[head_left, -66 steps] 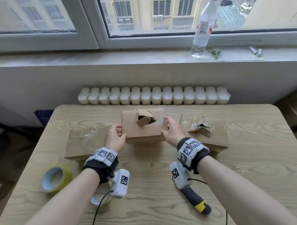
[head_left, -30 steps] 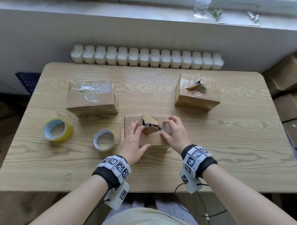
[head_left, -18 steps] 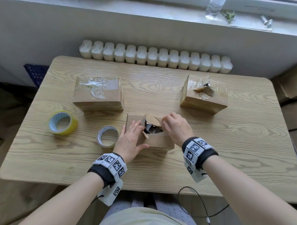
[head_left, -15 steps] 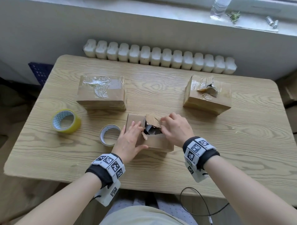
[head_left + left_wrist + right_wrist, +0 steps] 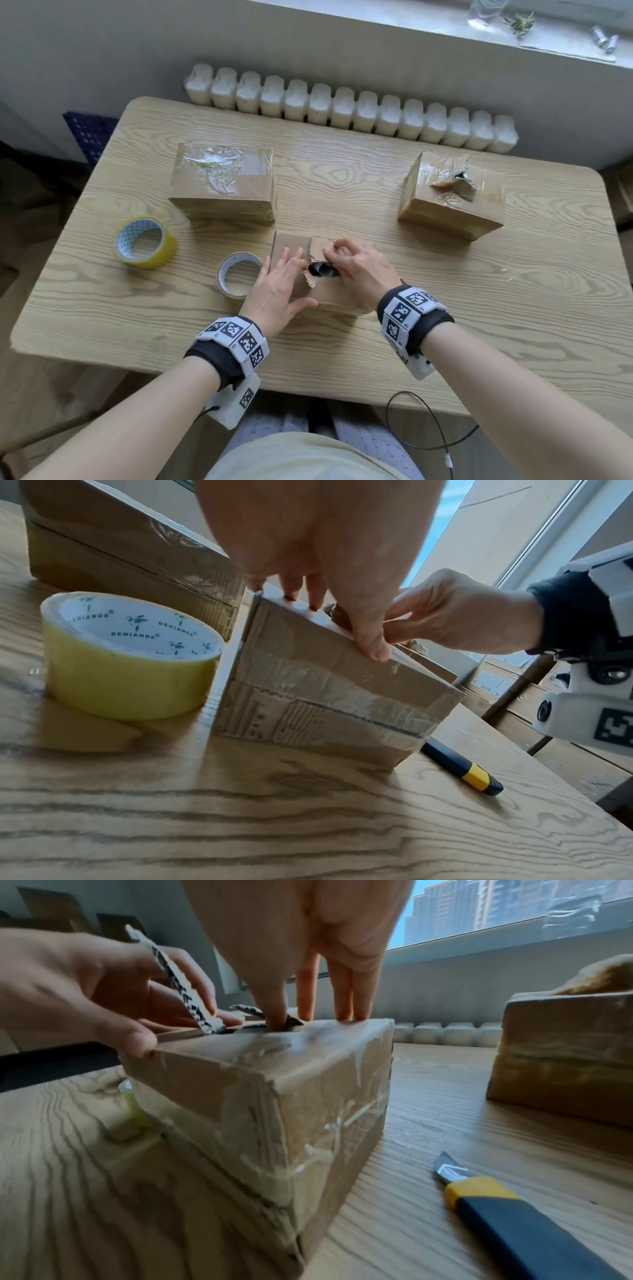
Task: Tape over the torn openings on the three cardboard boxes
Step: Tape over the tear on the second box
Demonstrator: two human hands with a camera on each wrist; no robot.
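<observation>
A small cardboard box lies in the middle of the table, its top torn open in a dark hole. My left hand presses flat on the left of the top, thumb along the near edge. My right hand curls its fingers over the torn flap; in the right wrist view one digit dips into the hole. A box covered in clear tape stands at the back left. A second torn box stands at the back right.
A yellow tape roll lies left of the boxes, and a whitish roll touches the small box's left side. A utility knife with its blade out lies just right of the small box. White radiator fins line the table's far edge.
The small box came from the back row toward me and now lies near the front. My right fingers have slid left onto the flap; the left hand stays flat on the top.
</observation>
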